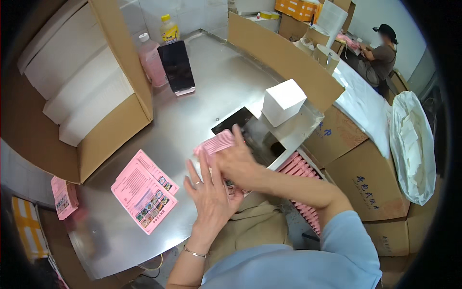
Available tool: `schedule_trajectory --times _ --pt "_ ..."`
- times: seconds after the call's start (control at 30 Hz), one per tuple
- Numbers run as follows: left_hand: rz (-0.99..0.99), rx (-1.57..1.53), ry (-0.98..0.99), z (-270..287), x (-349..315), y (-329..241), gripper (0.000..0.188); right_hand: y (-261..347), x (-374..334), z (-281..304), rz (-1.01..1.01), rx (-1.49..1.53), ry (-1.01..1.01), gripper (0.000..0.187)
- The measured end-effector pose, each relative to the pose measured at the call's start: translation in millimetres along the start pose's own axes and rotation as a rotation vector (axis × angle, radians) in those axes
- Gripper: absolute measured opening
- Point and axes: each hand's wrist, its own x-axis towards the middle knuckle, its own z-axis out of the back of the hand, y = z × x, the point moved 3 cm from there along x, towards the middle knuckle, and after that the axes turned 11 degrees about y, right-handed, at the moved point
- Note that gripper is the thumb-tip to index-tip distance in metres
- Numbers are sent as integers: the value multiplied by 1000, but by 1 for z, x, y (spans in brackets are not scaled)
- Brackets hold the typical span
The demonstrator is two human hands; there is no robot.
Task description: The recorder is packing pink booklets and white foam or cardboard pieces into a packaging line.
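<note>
My left hand (pixel 210 197) rests near the front edge of the metal table, its fingers stretched out and apart against a pink printed leaflet (pixel 216 143). Crossing over from the right, my right hand (pixel 234 163) is slightly blurred and grips the leaflet's bent-over upper part. A bit of the leaflet's printed pictures shows between the two hands; the rest is hidden under them. To the left of my hands, more pink leaflets (pixel 144 192) lie flat in an overlapping pile. A white box (pixel 283 103) stands beyond my right hand, beside a dark flat panel (pixel 257 137).
A large open carton (pixel 115 137) with white packs fills the left. Behind are a propped phone (pixel 176 66) and two bottles (pixel 153 62). Another pink stack (pixel 64 197) sits at the left edge. Cartons (pixel 368 180) and a white bag (pixel 413 149) stand right; a person (pixel 385 55) sits beyond.
</note>
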Motion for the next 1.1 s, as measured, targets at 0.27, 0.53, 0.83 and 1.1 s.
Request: schedule_trajectory --times 0.27,0.53,0.83,1.1 --pt "43 206 43 9 -16 7 61 -67 -47 76 -390 -376 -595 29" --pt "31 206 70 16 -6 3 56 -145 -43 51 -479 -127 -578 16" --pt "-219 -134 174 2 -5 5 48 -65 -57 44 -41 -105 -676 43" --pt "-131 -93 149 14 -13 6 87 10 -4 -22 44 13 -197 19"
